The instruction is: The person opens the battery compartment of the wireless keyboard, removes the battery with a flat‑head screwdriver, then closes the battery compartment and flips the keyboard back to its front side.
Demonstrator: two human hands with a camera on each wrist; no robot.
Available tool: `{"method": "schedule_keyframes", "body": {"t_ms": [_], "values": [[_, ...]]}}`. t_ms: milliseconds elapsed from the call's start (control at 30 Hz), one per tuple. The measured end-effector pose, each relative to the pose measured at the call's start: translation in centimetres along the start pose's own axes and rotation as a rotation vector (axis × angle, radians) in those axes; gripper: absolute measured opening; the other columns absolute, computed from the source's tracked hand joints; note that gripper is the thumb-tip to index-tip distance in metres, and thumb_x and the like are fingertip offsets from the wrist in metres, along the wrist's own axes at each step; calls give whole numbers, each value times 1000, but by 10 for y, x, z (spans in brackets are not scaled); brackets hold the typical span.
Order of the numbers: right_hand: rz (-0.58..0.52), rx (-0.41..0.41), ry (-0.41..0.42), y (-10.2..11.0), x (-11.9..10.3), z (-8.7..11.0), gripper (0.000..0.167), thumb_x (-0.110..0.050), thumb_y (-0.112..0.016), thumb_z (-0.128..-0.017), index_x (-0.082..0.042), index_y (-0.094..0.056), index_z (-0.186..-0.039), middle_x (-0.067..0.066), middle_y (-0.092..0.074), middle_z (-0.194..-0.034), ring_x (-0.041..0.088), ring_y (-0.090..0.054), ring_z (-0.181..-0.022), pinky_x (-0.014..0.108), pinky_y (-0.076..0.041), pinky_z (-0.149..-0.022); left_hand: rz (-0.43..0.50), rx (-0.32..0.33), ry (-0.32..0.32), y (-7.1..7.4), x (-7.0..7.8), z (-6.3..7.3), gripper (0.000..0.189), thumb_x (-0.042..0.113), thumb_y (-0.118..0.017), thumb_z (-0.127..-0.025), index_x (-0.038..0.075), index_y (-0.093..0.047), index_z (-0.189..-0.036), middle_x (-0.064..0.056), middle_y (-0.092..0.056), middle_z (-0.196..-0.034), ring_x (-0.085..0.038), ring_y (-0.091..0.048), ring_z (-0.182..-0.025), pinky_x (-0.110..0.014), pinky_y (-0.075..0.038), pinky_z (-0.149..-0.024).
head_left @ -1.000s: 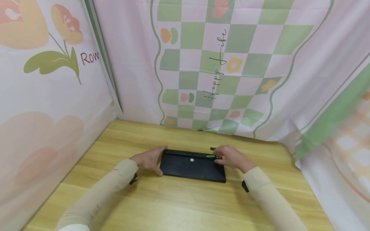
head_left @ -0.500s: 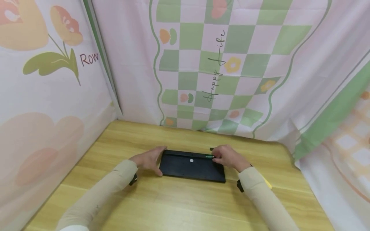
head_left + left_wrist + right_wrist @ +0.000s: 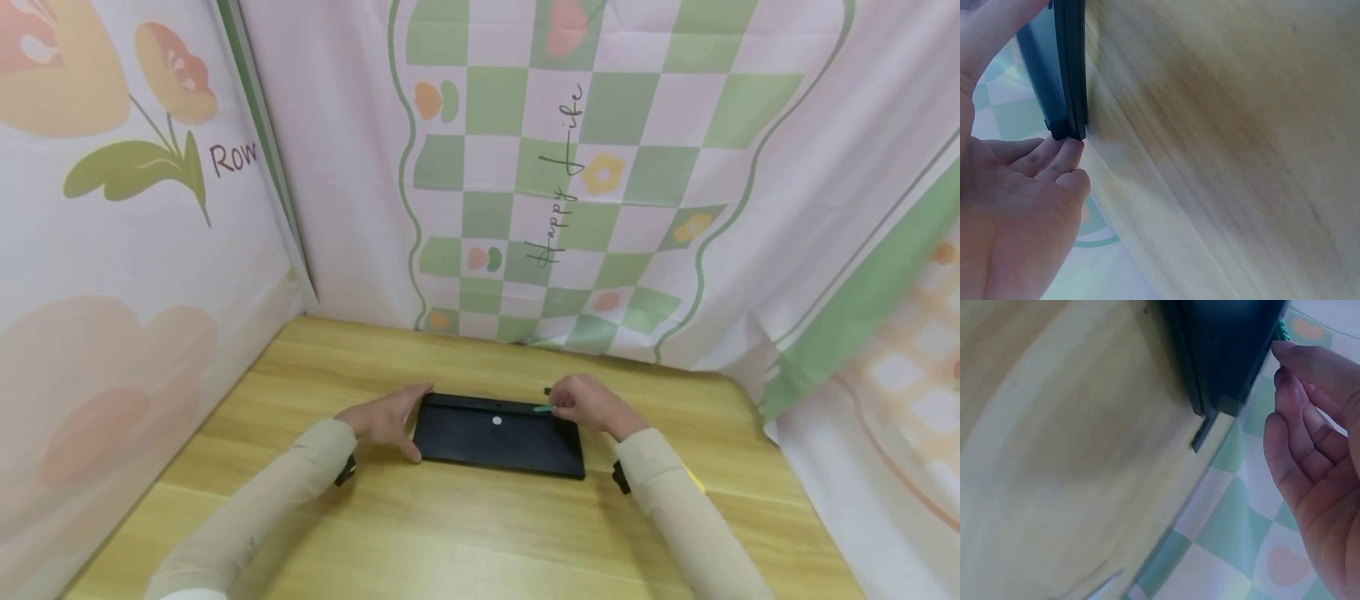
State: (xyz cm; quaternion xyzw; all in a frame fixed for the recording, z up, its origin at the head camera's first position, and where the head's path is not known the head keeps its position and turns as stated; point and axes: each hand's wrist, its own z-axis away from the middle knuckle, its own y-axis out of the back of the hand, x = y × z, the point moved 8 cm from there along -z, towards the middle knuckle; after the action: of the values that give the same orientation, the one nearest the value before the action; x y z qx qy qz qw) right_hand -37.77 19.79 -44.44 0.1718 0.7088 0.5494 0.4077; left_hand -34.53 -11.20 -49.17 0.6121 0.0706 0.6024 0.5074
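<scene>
A flat black rectangular slab (image 3: 480,442), with a white round dot and a raised strip along its far edge, lies on the wooden table. My left hand (image 3: 384,419) holds its left end, thumb at the near corner and fingers at the far one. In the left wrist view, fingertips (image 3: 1069,150) touch the slab's end (image 3: 1063,106). Over the far right part, my right hand (image 3: 588,404) pinches a small green item (image 3: 543,409) between thumb and fingers. Only a textured green bit (image 3: 1282,329) shows in the right wrist view; its kind is unclear.
A short black strip (image 3: 547,391) shows just behind the slab. Something yellow (image 3: 696,478) is mostly hidden by the right sleeve. A thin shiny rod (image 3: 1104,584) lies on the table in the right wrist view. Printed curtains (image 3: 562,275) border the table.
My right hand has shifted slightly left over the slab with the green item. A dark part of that item, visible a second ago, no longer shows. The left hand keeps its hold.
</scene>
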Motion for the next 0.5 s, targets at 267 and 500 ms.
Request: {"method": "schedule_keyframes", "body": {"t_ms": [267, 500], "values": [[19, 55, -75, 32, 15, 19, 5, -1, -76, -92, -2, -78, -97, 6, -77, -89, 17, -72, -80, 34, -63, -71, -13, -10, 7, -1, 0, 1, 129, 23, -99, -73, 9, -15, -170, -13, -15, -178, -35, -17, -165, -55, -20, -134], [66, 105, -119, 48, 41, 42, 5, -1, -78, -88, -3, -76, -92, 4, -74, -83, 12, -66, -76, 29, -61, -68, -29, -8, 1, 0, 1, 1, 129, 23, -99, -74, 8, -15, -170, -14, -15, -178, -35, -17, -164, -55, -21, -134]]}}
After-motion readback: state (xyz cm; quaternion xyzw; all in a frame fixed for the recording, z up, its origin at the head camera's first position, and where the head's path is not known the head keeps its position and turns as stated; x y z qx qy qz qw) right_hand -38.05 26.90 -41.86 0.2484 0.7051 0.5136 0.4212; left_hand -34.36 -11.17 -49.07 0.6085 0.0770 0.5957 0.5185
